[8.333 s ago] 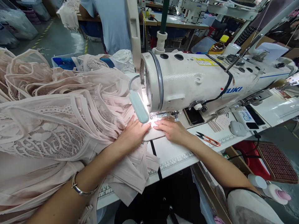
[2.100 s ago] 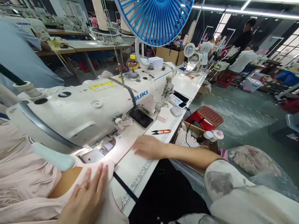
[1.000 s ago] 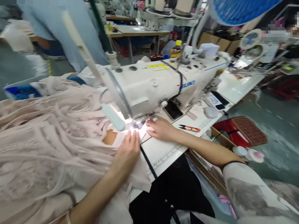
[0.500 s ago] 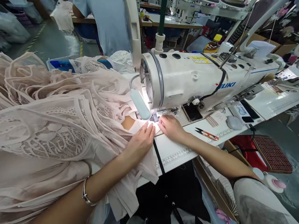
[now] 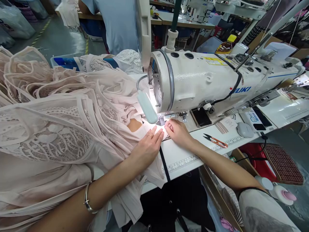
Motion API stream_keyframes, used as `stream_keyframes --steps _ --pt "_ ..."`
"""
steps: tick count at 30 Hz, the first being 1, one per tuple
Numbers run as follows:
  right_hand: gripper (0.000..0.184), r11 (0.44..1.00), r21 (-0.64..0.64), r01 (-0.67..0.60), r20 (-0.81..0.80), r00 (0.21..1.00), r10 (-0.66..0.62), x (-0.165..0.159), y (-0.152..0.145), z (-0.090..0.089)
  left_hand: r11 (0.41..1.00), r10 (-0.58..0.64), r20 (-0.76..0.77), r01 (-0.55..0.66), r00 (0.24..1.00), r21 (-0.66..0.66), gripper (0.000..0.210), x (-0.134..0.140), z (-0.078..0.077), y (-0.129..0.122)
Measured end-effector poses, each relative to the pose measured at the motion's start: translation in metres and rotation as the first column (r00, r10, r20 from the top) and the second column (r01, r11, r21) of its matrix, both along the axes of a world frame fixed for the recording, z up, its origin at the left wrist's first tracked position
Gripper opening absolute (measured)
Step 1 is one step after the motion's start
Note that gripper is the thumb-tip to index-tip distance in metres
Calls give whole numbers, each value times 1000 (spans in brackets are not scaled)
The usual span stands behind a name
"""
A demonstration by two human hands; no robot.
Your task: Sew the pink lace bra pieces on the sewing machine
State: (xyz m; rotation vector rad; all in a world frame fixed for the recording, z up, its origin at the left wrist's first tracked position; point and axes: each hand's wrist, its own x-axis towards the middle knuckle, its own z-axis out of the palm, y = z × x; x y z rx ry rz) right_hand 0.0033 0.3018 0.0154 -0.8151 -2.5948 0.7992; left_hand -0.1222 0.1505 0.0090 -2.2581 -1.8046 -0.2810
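My left hand point(image 5: 148, 146) lies flat, fingers stretched out, on pale pink fabric point(image 5: 135, 137) just in front of the sewing machine's presser foot point(image 5: 161, 121). Close beside it, my right hand point(image 5: 177, 131) is closed, thumb and fingertips pinching the fabric's edge right of the foot. The white sewing machine point(image 5: 195, 80) stands over both hands. A small lamp point(image 5: 147, 108) throws bright light on the stitching spot, which washes out detail there. Pale pink garments with lace point(image 5: 55, 145) are heaped to the left and hang over the table's front edge.
Orange thread snips point(image 5: 215, 140) lie right of my right forearm, near a phone point(image 5: 201, 116) and a control box point(image 5: 256, 119). A ruler strip point(image 5: 183, 162) runs along the table edge. Behind the machine stands a bottle with a yellow cap point(image 5: 225, 45). A person in blue point(image 5: 120, 25) sits beyond.
The camera view has shifted slightly, so the machine appears a little farther right. Both hands keep almost the same place at the presser foot.
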Motion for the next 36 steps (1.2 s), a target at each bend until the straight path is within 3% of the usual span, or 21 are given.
stream_keyframes --steps 4,8,13,16,20,25,30,36 --pt "13 999 25 -34 -75 997 36 5 1 -3 999 -19 4 19 1000 35 43 -5 -4 3" --pt "25 974 130 -185 -164 965 205 15 1 -3 995 -52 71 46 996 93 38 -7 -6 6" --pt "32 872 386 -303 97 953 288 18 -6 0 988 132 131 -141 983 69 33 -3 0 7" --pt "40 789 494 -366 215 930 298 15 -7 1 992 114 51 -116 992 44 27 0 3 9" --pt "44 750 504 -428 270 903 334 11 2 4 990 45 -39 -40 998 135 32 7 0 14" --pt "45 814 378 -441 384 875 295 9 17 9 991 88 -98 -77 991 111 42 14 -2 19" --pt "50 894 263 -361 355 899 258 7 20 8 993 115 -94 -111 989 43 47 12 0 21" --pt "55 915 197 -353 351 897 270 9 21 11 995 92 -68 -89 993 36 45 9 -2 21"
